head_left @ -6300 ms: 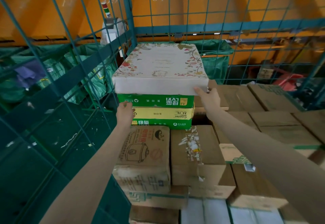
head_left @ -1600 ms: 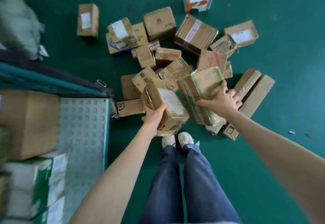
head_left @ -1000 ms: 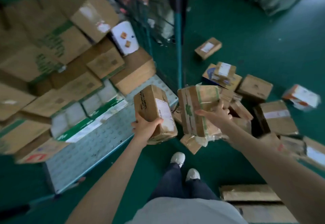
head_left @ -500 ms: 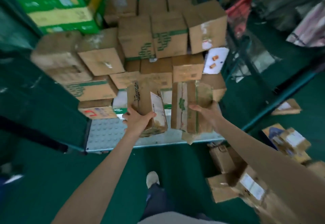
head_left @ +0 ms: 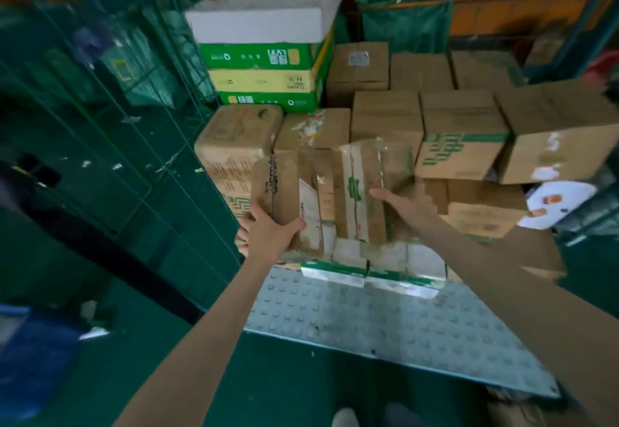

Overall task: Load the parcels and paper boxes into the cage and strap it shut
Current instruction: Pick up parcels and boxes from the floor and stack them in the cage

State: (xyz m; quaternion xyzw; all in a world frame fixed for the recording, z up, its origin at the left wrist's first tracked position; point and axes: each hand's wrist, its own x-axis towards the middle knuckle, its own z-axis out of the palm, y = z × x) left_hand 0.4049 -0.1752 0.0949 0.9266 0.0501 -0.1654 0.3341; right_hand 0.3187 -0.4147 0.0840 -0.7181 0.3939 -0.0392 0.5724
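Head view, one entry per item. Your left hand (head_left: 268,235) grips the near lower end of a brown labelled parcel (head_left: 284,192), thumb pressed on the face that carries the white label, fingers wrapped round the far left side. Your right hand (head_left: 403,207) clamps a taped carton with green print (head_left: 363,192), thumb laid across its near face; the fingers behind it are blurred. Both parcels are held upright, side by side and touching, above the front row of white-and-green packs (head_left: 368,270) that sit on the cage's studded metal floor (head_left: 385,322). Behind them: stacked brown cartons (head_left: 462,131), filling the cage from the middle to the right. Back left corner: a pile of paper boxes, a white box (head_left: 261,22) on top, then a green box (head_left: 258,56), a yellow box (head_left: 264,81) and a second green box (head_left: 268,102). Left: the cage's green mesh wall (head_left: 134,118). Far right: a white parcel with orange marks (head_left: 559,203), beneath an overhanging carton. Bottom edge: a white shoe (head_left: 345,418) on the green floor (head_left: 268,386).
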